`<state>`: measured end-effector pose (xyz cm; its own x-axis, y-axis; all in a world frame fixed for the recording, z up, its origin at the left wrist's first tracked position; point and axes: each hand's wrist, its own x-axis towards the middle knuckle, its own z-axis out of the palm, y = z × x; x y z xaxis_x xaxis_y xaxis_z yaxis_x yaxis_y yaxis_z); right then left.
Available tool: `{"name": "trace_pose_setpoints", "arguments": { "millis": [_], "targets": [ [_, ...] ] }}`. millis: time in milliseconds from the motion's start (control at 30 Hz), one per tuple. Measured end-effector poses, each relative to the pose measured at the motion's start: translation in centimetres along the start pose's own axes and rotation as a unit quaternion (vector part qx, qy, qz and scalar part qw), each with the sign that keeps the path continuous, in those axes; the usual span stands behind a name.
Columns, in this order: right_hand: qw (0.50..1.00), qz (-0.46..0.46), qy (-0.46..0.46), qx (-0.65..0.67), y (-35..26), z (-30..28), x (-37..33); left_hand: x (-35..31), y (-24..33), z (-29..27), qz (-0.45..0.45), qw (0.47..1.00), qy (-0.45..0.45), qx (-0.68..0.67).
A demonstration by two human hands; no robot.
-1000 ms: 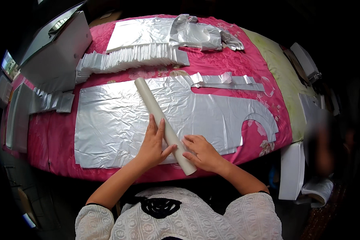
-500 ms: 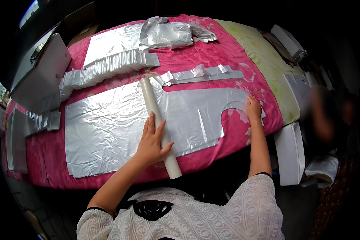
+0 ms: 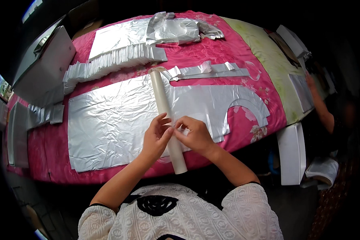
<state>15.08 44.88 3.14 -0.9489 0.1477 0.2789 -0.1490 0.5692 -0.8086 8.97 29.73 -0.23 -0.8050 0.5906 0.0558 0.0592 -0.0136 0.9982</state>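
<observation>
A pale roller-like tube [image 3: 162, 95] lies across a stack of thin, silvery plastic bags [image 3: 108, 124] with curved cutouts at the right end. Over the tube's middle, my left hand [image 3: 156, 134] has its fingers apart and slightly bent, its thumb tip close to my right fingertips. My right hand [image 3: 195, 135] meets it from the right, thumb and index finger pinched together. Whatever is in that pinch is too small to make out. The stack's handle-shaped end [image 3: 252, 105] lies untouched on the pink cloth.
Beyond the stack stands a long row of folded silvery packets [image 3: 112, 58]. More crumpled bags [image 3: 174, 30] lie at the far side. A white box [image 3: 48, 66] stands at left, another white box [image 3: 291, 154] at right. Another person's arm [image 3: 321, 102] shows at far right.
My right hand has left the handle end of the bags and come left to the tube, beside my left hand. My left hand has lifted from lying flat, its fingers now bent.
</observation>
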Motion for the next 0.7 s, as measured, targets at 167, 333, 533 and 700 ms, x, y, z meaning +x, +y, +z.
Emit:
{"name": "trace_pose_setpoints", "arguments": {
  "millis": [167, 333, 533, 700],
  "targets": [
    [0.977, -0.191, -0.090, 0.002, -4.1, 3.7, -2.1, 0.3, 0.6, -7.3, -0.214, 0.958, -0.010, -0.190],
    [0.972, -0.033, -0.083, -0.219, -4.5, 1.7, -5.4, -4.2, -1.0, -20.1, -0.247, 0.962, 0.096, -0.061],
    [0.935, 0.192, -0.144, -0.261, -2.3, 1.7, -7.3, -6.4, 0.3, -23.4, -0.057, 0.926, 0.240, 0.286],
    [0.931, 0.238, -0.159, -0.226, -2.2, 1.6, -7.3, -9.2, 13.1, -14.6, 0.463, 0.843, 0.183, 0.204]
  ]
}}
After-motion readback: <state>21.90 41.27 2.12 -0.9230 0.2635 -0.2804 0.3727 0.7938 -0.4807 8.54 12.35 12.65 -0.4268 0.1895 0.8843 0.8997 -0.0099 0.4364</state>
